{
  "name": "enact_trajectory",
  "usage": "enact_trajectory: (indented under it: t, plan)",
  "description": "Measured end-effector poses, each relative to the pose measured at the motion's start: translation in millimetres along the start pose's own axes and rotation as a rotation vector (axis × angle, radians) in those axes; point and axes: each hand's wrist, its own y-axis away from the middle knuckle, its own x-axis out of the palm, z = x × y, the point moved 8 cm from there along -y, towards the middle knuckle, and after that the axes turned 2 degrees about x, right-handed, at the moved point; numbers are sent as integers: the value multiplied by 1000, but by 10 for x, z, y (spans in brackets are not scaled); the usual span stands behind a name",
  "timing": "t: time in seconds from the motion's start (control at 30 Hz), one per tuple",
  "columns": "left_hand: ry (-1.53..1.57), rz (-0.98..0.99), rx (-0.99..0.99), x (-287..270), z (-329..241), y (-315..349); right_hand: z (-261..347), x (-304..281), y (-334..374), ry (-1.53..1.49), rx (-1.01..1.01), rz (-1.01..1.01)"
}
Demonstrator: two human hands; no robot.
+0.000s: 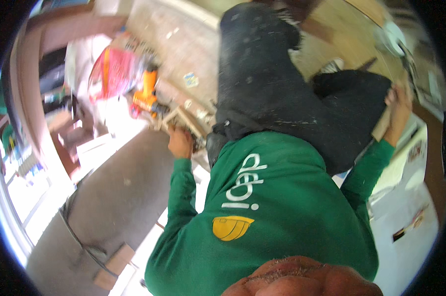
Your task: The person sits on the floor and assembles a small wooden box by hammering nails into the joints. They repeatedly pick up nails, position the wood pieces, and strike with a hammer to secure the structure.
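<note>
My left hand (181, 143) is closed, with its fingers curled at the end of a light wooden piece (187, 118). Blur hides exactly how they meet. Just beyond that hand lies an orange cordless drill (146, 94) with a black chuck. Out to the right, beside my bent knee, my right hand (402, 109) is closed around a flat, light-brown piece of wood (382, 124). Part of this wood is hidden behind the hand and my dark trouser leg (351, 106).
A pink-red plastic bag (116, 74) lies beyond the drill. At left, a large grey-brown rounded surface (126, 182) carries a dark cord (77, 232) and a wooden block (115, 266). A brown frame (28, 98) stands at far left. Papers (405, 163) lie at right.
</note>
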Motion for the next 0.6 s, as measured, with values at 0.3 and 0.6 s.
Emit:
enact_trajectory:
  t: [0.3,0.6]
  plan:
    - [210,150,20,-270,132,-328,236,191,292,-199,18,28]
    - [473,-180,266,-1318,-544,-1070,223,25,448,-131,15,-46]
